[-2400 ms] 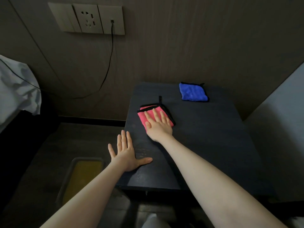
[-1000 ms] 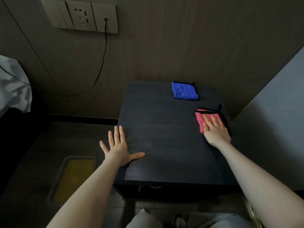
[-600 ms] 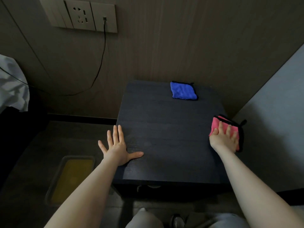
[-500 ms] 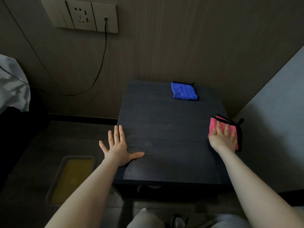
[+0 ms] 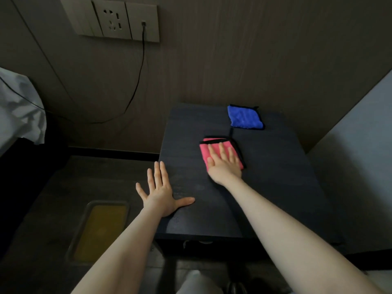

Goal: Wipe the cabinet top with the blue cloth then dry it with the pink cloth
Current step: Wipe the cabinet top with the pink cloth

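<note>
Cabinet top [image 5: 275,187]: right hand [image 5: 224,166] presses pink cloth [image 5: 205,153]

A matt, dark wood-grain cabinet top [image 5: 265,187] is seen; fluffy pile is shown by the blue cloth [image 5: 244,116] and pink cloth [image 5: 204,152].

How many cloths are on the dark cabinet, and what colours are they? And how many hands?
Blue cloth: 1
Pink cloth: 1
Hands: 2, the left hand flat on the cabinet top, the right hand pressing on the pink cloth
Total: 2 cloths and 2 hands, 4 things
</note>
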